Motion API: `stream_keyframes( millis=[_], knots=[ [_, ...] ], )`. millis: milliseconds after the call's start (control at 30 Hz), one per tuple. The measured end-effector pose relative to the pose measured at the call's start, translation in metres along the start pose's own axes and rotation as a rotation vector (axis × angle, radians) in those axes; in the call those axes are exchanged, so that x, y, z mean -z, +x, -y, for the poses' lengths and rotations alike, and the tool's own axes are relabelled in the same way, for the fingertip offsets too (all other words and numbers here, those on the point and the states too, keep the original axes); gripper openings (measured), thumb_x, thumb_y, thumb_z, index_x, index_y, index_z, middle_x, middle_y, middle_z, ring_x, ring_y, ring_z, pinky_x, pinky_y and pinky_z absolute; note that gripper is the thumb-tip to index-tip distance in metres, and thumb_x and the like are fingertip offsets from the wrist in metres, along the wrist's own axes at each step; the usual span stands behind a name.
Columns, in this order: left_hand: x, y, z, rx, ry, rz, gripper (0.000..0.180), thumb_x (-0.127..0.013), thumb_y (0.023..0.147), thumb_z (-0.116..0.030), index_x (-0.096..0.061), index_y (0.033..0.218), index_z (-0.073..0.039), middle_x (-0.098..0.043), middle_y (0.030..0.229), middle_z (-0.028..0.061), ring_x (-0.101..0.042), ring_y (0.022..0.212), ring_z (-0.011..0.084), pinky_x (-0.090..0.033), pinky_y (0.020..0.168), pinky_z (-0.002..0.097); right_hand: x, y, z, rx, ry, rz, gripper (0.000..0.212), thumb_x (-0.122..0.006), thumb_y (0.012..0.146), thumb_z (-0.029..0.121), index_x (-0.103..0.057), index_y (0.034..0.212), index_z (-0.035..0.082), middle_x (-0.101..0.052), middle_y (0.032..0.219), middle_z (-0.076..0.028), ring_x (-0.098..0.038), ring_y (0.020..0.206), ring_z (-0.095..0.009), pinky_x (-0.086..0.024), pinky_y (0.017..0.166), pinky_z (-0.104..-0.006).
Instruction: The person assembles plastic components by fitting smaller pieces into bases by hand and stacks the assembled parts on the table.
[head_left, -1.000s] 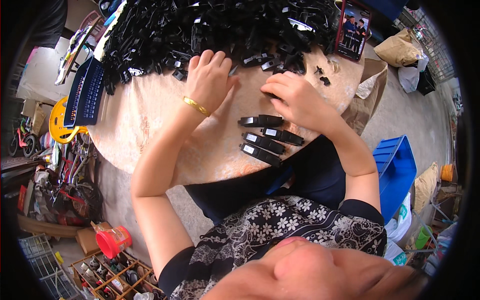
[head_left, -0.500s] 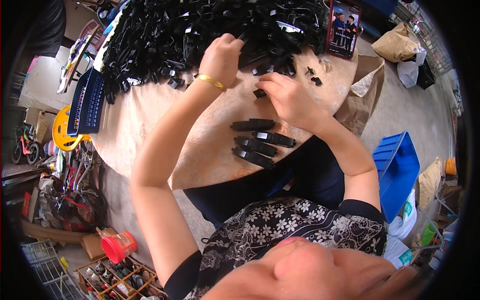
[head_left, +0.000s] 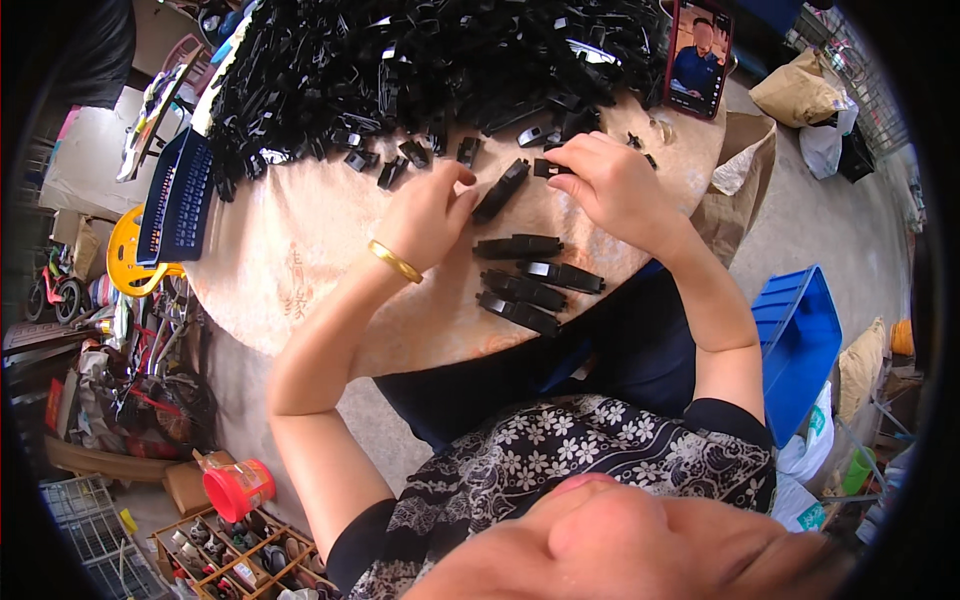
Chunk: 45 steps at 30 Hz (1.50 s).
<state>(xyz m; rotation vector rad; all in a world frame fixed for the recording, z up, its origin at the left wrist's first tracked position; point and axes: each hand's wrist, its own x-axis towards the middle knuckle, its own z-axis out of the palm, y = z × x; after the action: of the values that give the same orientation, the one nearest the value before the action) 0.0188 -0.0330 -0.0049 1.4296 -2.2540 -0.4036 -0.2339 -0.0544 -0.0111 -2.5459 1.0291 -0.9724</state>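
Hands over counter point(head_left: 300, 270), each pinching a black plastic part.

Left hand point(head_left: 432, 215), gold bangle point(head_left: 394, 261) at wrist, closed on long black part point(head_left: 501, 190); right hand point(head_left: 610, 185) closed on small black clip point(head_left: 548, 167) just beside it. Four finished pieces point(head_left: 530, 280) in a row nearer the body; black parts heap point(head_left: 420, 60) behind; phone point(head_left: 698, 55) upright at far right.

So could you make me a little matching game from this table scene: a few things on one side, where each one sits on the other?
Things:
1. long black piece
2. small black piece
3. row of four black pieces
4. phone

Places:
A. propped at the table's far right edge
B. in the left hand
C. lying nearest the person
D. in the right hand

Pairs: 1-B, 2-D, 3-C, 4-A
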Motion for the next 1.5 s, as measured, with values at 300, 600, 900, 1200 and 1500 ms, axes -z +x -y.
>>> stream_keyframes(
  millis=[300, 600, 900, 1200, 1500],
  knots=[
    [-0.009, -0.005, -0.021, -0.105, 0.032, -0.096, 0.019, -0.07, 0.076, -0.011, -0.065, 0.092, -0.004, -0.06, 0.09, 0.0134, -0.057, 0.09, 0.0337, -0.047, 0.08, 0.0398, -0.004, 0.013, -0.002, 0.15, 0.087, -0.038, 0.024, -0.07, 0.078, 0.011, -0.067, 0.1, 0.004, -0.062, 0.094, -0.008, -0.055, 0.091, -0.027, -0.048, 0.079, -0.0369],
    [-0.004, -0.005, -0.01, -0.036, -0.08, -0.071, 0.02, -0.074, 0.072, -0.005, -0.07, 0.091, -0.001, -0.061, 0.083, 0.0105, -0.06, 0.079, 0.0262, -0.049, 0.069, 0.0331, 0.006, 0.007, 0.003, 0.175, 0.079, 0.013, 0.022, -0.071, 0.077, 0.015, -0.067, 0.095, 0.003, -0.062, 0.084, -0.008, -0.055, 0.084, -0.027, -0.048, 0.074, -0.0362],
    [-0.003, -0.006, -0.013, -0.126, -0.01, -0.091, 0.018, -0.076, 0.068, -0.007, -0.07, 0.085, -0.002, -0.06, 0.078, 0.0086, -0.056, 0.075, 0.0256, -0.046, 0.067, 0.034, 0.001, 0.003, 0.007, 0.248, 0.01, 0.03, 0.02, -0.072, 0.074, 0.014, -0.066, 0.09, 0.004, -0.059, 0.08, -0.008, -0.054, 0.081, -0.027, -0.048, 0.071, -0.0356],
    [-0.012, -0.004, -0.015, -0.271, -0.085, -0.089, 0.02, -0.077, 0.065, -0.006, -0.069, 0.083, -0.003, -0.059, 0.079, 0.0091, -0.055, 0.079, 0.0274, -0.046, 0.071, 0.0356, -0.013, 0.009, 0.009, 0.256, 0.142, 0.087, 0.019, -0.073, 0.072, 0.014, -0.066, 0.086, 0.004, -0.058, 0.079, -0.01, -0.056, 0.082, -0.029, -0.047, 0.071, -0.0387],
    [0.002, 0.02, 0.016, -0.128, 0.295, -0.356, 0.032, -0.07, 0.081, -0.032, -0.069, 0.092, -0.002, -0.061, 0.097, 0.0131, -0.055, 0.093, 0.0318, -0.046, 0.082, 0.0389, 0.004, 0.007, -0.005, 0.076, 0.018, -0.07, 0.022, -0.069, 0.082, 0.024, -0.068, 0.093, 0.005, -0.06, 0.082, -0.009, -0.058, 0.089, -0.027, -0.048, 0.074, -0.0375]
  ],
)
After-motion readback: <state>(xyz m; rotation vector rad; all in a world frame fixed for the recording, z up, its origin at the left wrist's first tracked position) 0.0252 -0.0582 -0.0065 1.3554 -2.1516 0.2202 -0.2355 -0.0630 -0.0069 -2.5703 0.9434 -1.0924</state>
